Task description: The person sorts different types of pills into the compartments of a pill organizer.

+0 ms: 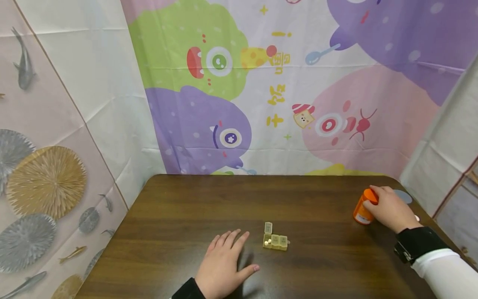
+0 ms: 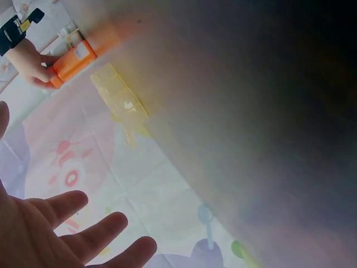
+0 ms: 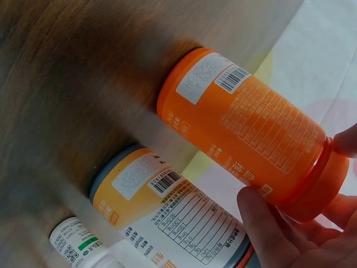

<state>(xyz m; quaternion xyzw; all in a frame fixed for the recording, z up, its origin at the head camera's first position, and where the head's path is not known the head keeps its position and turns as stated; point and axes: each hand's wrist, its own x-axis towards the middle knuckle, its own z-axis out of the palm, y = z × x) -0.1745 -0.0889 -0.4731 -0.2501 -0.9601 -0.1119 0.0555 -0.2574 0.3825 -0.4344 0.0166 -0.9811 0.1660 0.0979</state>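
At the table's right side my right hand grips an orange bottle by its orange cap, thumb and fingers around it. In the right wrist view, the bottle has a printed table and a barcode sticker. My left hand is spread with straight fingers, holding nothing, near the front of the table. Just right of it lies a small yellowish pill organizer. Its left compartment's lid stands open, and white pills show inside. The other lids are down.
Beside the orange bottle stand a white-and-yellow bottle and a smaller white bottle, mostly hidden by my right hand in the head view. The brown wooden table meets a cartoon-printed cloth at its back edge.
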